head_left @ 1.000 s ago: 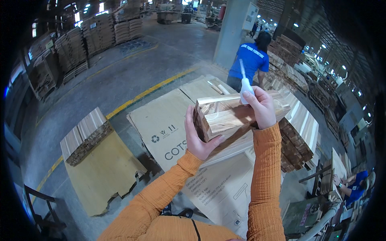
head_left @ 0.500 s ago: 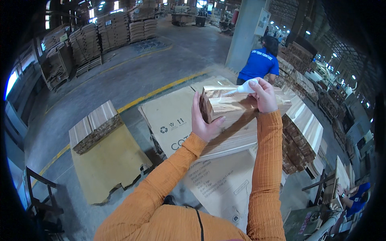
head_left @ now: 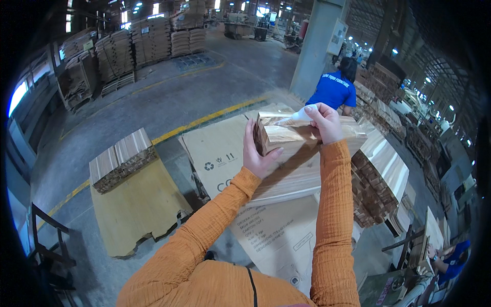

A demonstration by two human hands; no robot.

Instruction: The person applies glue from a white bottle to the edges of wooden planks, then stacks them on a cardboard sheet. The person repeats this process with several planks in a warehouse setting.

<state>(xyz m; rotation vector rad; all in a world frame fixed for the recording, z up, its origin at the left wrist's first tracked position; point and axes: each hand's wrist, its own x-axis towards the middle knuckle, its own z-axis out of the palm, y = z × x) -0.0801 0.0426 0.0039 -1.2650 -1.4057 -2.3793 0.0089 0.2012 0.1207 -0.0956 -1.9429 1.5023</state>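
Note:
My right hand [head_left: 328, 125] pinches a small white squeeze bottle [head_left: 300, 117]. Its narrow tip points left and down at the upper face of some wooden pieces [head_left: 289, 135], which lie side by side. My left hand [head_left: 258, 157] is wrapped round their left end, with the thumb on the near side and the fingers on the far side. Below them is a larger stack of pale brown wooden boards [head_left: 291, 176]. Whether the bottle tip touches the wood, I cannot tell.
Printed cardboard [head_left: 271, 240] lies under the stack. More wood stacks stand at the right [head_left: 381, 169] and at the left [head_left: 123, 156], the latter on a yellowish sheet [head_left: 138, 210]. A person in a blue shirt [head_left: 332, 90] is beyond, near a pillar [head_left: 317, 51]. Another person's sleeve [head_left: 452, 261] shows lower right.
My right hand and the bottle have moved left along the wooden pieces, toward my left hand. My left hand keeps its hold on the end. The view has shifted slightly.

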